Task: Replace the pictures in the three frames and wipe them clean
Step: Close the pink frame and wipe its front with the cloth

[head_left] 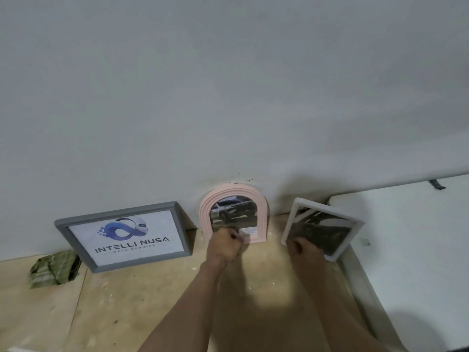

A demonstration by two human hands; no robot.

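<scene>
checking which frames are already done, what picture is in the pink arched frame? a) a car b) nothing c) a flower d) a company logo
a: the pink arched frame shows a pale car, while the logo sits in the grey frame to its left.

Three frames (123, 236), one cloth (54, 268)

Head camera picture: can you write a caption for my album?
Two hands grip a pink arched frame and a white frame beside a grey one.
</scene>
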